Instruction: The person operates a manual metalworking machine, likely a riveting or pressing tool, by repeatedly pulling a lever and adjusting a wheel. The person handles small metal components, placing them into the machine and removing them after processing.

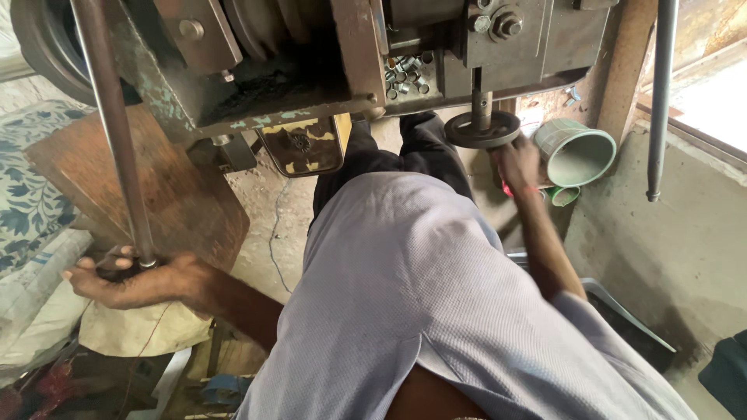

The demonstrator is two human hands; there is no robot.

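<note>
Gripping low on the left, my left hand (132, 280) is curled around the bottom end of a long steel lever rod (117, 132); my fingers (85, 272) wrap the dark knob there and my thumb lies across the top. The rod slants up and away to the top edge of view, passing in front of a worn brown wooden board (163, 187). Further left lies a blue floral cloth (31, 194), and a pale sack (140, 330) sits just under my wrist.

Above the middle hangs the heavy, paint-chipped press machine (327, 54), with a yellowish plate (307, 148) beneath it and a small heap of shiny metal pieces (408, 74) resting on its ledge. My grey shirt (436, 311) fills the centre.

On the right, my right hand (517, 163) is up just below the round dark disc (482, 128) on the machine's vertical spindle, touching or nearly touching its rim; the hand is blurred, so I cannot tell how far those fingers are closed. Just beside it lies a tipped green cup (576, 152), and a thin grey rod (660, 101) hangs further right.
</note>
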